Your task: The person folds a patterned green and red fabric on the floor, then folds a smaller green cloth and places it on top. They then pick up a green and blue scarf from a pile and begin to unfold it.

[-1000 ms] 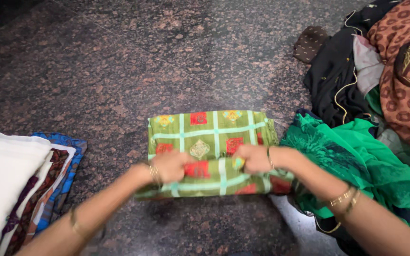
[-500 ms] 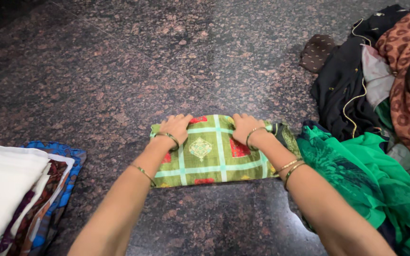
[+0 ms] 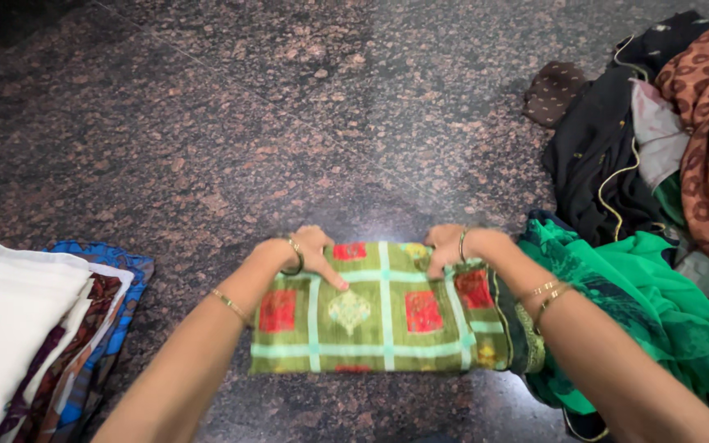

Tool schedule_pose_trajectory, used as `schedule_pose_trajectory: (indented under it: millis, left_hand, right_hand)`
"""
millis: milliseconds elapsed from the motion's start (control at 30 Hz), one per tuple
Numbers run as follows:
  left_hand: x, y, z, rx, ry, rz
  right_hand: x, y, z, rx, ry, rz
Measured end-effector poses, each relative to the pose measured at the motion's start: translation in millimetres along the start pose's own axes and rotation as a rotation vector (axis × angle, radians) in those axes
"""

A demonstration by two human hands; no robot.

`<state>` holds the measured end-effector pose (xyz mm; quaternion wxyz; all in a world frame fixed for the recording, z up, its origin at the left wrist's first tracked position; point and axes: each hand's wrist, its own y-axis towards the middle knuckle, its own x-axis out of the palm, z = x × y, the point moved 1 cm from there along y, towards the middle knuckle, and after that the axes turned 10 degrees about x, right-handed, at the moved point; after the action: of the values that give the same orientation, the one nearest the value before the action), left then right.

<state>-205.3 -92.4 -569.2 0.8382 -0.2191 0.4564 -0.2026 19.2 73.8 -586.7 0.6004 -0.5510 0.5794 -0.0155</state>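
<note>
Folded green cloth [image 3: 379,316], a flat rectangle of woven fabric with pale mint stripes crossing into checks, red squares and small gold motifs; lies on speckled brown polished stone floor [image 3: 207,123]. Left hand [image 3: 309,250] on the cloth's far left corner, fingers extended, pressing flat, not gripping. Right hand [image 3: 449,246] at far right corner, fingers curled over the edge, grasping it. Left of cloth: stack of folded white and patterned fabrics [image 3: 26,328]. Right of cloth: loose heap of crumpled green, black and rust garments [image 3: 658,205]
</note>
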Motion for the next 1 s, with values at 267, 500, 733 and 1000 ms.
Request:
schedule_pose_trajectory:
  millis: [267,500,733,1000]
  left_hand:
    - [22.8,-48.8,-11.9,0.288,-0.224,0.250]
    - [-0.4,-108.3,30.6,0.076,0.432,0.769]
    - [-6.9,-194.4,40.2,-0.088,0.130,0.580]
    - [-2.1,-386.4,-2.9,-0.738,0.175,1.037]
  right_hand:
    - [-6.1,-58.7,-23.5,-0.203,-0.083,0.716]
    - [-18.6,-96.0,-49.5,-0.424,-0.291,1.311]
    - [-27.2,-105.5,-110.5,-0.311,-0.117,1.013]
    - [-64.6,-82.6,-317.1,-0.876,-0.168,1.224]
